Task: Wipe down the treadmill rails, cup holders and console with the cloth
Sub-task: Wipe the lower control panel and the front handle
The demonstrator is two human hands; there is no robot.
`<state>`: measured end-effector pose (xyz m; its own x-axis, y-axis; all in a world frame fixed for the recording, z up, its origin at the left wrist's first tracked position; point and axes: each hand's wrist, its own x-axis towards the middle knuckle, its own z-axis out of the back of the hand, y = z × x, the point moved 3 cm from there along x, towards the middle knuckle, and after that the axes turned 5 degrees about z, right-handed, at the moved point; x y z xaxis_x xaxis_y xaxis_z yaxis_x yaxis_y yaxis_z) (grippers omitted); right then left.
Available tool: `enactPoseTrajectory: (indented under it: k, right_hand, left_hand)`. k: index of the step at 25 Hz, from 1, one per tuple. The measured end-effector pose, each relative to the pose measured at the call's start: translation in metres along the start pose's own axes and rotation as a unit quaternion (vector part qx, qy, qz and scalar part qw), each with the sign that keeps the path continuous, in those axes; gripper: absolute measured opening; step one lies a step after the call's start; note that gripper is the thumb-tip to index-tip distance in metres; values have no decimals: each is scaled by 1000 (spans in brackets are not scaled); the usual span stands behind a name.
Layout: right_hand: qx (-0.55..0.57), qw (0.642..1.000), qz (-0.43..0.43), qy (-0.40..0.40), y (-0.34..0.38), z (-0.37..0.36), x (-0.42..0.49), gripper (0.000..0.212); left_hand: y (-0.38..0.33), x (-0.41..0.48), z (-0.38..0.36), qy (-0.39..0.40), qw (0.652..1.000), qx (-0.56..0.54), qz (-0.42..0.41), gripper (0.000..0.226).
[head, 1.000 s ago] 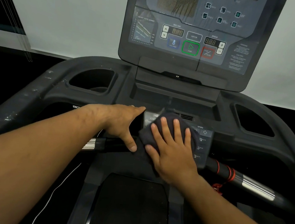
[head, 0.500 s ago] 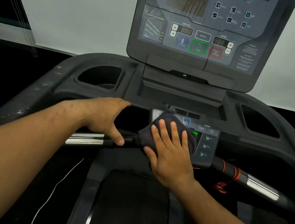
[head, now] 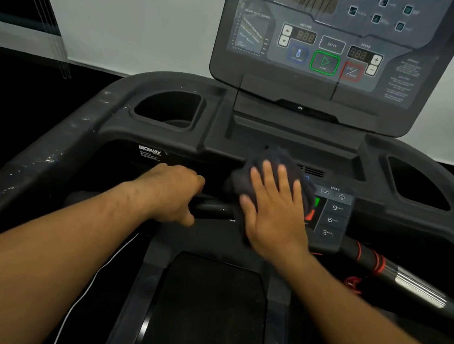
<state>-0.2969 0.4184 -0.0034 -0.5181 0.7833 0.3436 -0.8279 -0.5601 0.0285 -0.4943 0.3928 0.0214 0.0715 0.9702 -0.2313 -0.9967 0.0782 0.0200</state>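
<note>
I am standing over the belt (head: 204, 310), with a white cable (head: 101, 270) trailing down beside it on my left. My left hand (head: 172, 191) is curling round the handlebar (head: 210, 206) to steady me. My right hand (head: 274, 214) is lying flat, fingers straight and a little spread, pressing the dark cloth (head: 275, 160) onto the small keypad (head: 334, 212) just above the bar. The cloth is bunching under my fingertips, so I am judging it best to be spreading it flatter and pressing lightly: the speed buttons are lying right beside my palm, and a hard push could be setting one off. The red cord (head: 374, 262) wound round the bar on my right is likely getting in the way of a sweep that way. Farther out, the left rail (head: 52, 152) is showing pale specks, the left cup holder (head: 168, 108) and the right cup holder (head: 416, 185) are sitting either side, and the console (head: 334, 42) is rising at the back.
</note>
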Motion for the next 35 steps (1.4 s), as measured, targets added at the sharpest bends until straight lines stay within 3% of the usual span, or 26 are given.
enactPoseTrajectory:
  k: [4, 8, 11, 16, 19, 24, 30, 32, 35]
  right_hand:
    - [-23, 999, 31, 37, -5, -1, -15, 61]
    - [-17, 999, -23, 45, -16, 6, 60, 61]
    - [-10, 999, -38, 19, -12, 5, 63, 57]
    - [-17, 999, 35, 16, 0, -2, -23, 61]
    - [-30, 997, 62, 30, -9, -1, -2, 60]
    - [-15, 999, -16, 39, -10, 2, 61, 58]
    - [-25, 997, 53, 47, 1, -4, -29, 61]
    - [-23, 995, 76, 57, -10, 1, -7, 62]
    - [-19, 997, 29, 64, -17, 6, 45, 62]
  left_hand:
    - [2, 1, -8, -13, 1000, 22, 6, 53]
    - [-3, 3, -7, -11, 1000, 14, 9, 47]
    - [-3, 5, -6, 0, 1000, 1, 19, 45]
    - [-2, 6, -8, 15, 999, -15, 25, 44]
    - [0, 8, -11, 19, 999, -32, 30, 45]
    - [1, 10, -14, 13, 998, -47, 35, 49]
    - [1, 12, -14, 14, 998, -52, 45, 50]
    - [1, 11, -14, 14, 998, -52, 44, 50]
    - [1, 10, -12, 12, 998, -53, 44, 50]
